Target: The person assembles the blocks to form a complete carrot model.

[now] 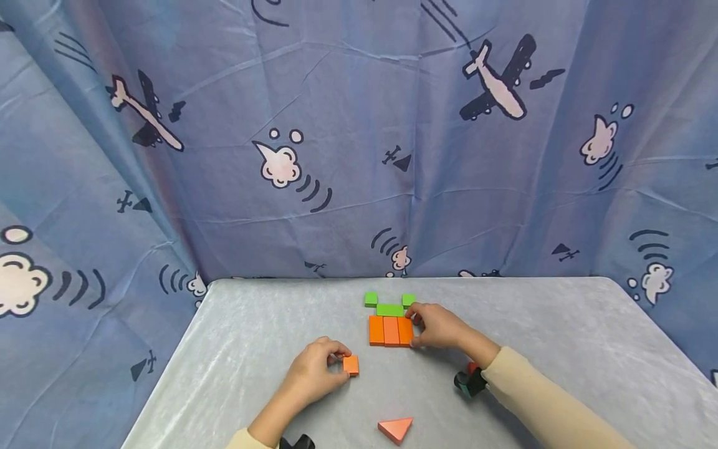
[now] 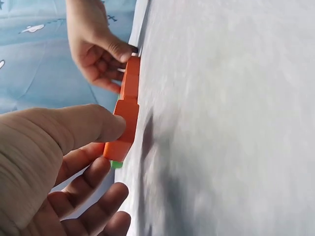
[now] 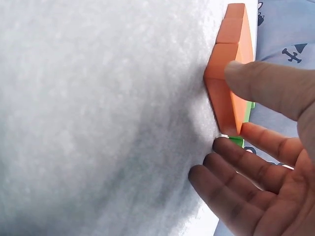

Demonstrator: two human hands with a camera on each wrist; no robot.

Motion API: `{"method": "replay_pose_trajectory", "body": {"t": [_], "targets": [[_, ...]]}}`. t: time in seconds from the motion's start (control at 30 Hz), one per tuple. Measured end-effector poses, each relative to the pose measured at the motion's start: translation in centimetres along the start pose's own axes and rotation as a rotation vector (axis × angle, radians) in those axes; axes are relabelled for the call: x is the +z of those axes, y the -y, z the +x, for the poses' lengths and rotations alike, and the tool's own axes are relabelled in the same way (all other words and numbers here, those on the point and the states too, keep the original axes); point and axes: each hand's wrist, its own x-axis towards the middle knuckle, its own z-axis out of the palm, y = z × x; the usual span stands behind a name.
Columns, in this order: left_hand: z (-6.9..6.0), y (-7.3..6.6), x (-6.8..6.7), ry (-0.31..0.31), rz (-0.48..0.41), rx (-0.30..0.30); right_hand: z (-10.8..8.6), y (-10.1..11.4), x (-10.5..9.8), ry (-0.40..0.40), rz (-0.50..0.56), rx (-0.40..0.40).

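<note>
In the head view three orange blocks (image 1: 391,331) lie side by side, touching, below a green block (image 1: 389,310). My right hand (image 1: 440,327) has its thumb and a finger on the rightmost orange block (image 3: 224,103), at its near and far ends; the other fingers hang loosely curled. Down and left of the row, my left hand (image 1: 315,372) pinches a small orange block (image 1: 350,365) between thumb and finger. The left wrist view shows this block (image 2: 123,130) in front of the row, with the left thumb on its side.
Two small green blocks (image 1: 371,300) (image 1: 409,300) sit at the upper corners of the green block. A pinkish-orange triangular block (image 1: 396,429) lies near the front of the grey-white table (image 1: 269,324). Behind the table hangs a blue curtain (image 1: 348,125) printed with planes.
</note>
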Motion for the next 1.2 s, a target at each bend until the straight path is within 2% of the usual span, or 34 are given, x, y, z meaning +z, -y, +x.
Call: {"method": "replay_pose_trajectory", "body": {"t": [0.2,0.6,0.83,1.2], "targets": [[1.4,-1.0,1.6,0.000,0.021,0.026,0.0,0.1,0.0,0.006,-0.001,0.011],[3.3,-2.5,3.4,-0.004,0.061,0.072,0.0,0.2,0.0,0.012,-0.004,0.020],[4.0,-2.9,3.9,-0.013,0.076,0.091,0.0,0.2,0.1,0.018,0.001,0.034],[4.5,-3.2,4.0,-0.017,0.071,0.081,0.1,0.0,0.0,0.004,-0.001,0.004]]}}
